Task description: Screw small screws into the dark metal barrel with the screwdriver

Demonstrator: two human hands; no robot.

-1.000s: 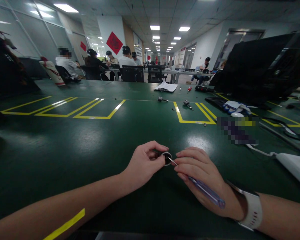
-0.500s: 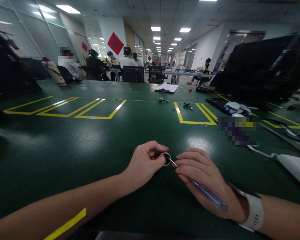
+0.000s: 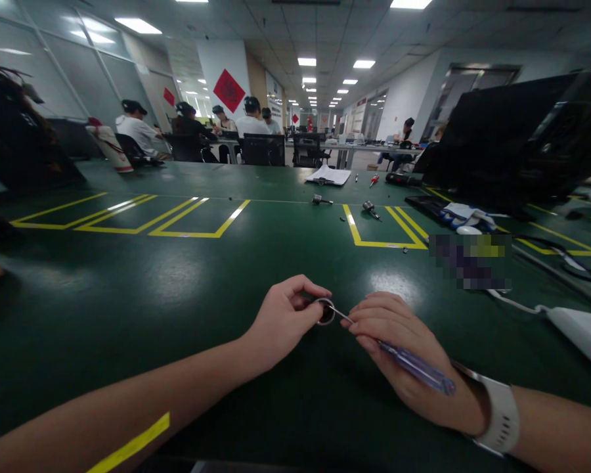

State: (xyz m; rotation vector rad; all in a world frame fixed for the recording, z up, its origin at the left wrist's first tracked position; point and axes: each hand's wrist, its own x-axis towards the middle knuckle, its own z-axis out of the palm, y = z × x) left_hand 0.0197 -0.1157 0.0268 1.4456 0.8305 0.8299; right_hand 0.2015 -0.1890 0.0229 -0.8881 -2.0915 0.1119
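Between the thumb and fingers of my left hand (image 3: 280,322) is a small metal ring-shaped part (image 3: 328,313) with a dark inside, its open face turned toward the right. My right hand (image 3: 404,348) is closed round a screwdriver (image 3: 418,369) with a clear purple handle. The screwdriver's thin shaft points up and left, and its tip meets the rim or opening of the round part; how deep it sits I cannot tell. Farther off on the green table (image 3: 177,276) lie two metal parts with shafts, one left (image 3: 320,200) and one right (image 3: 371,209).
Yellow tape outlines (image 3: 187,234) mark the table. At the back are a clipboard with papers (image 3: 329,175) and a red-handled tool (image 3: 374,179). A dark monitor (image 3: 502,138), gloves (image 3: 467,215) and a white device (image 3: 581,328) stand to the right. Several people sit beyond.
The screwdriver has shifted slightly, its handle moving a little right and up and its tip toward the ring's upper edge. My left hand keeps hold of the round part.
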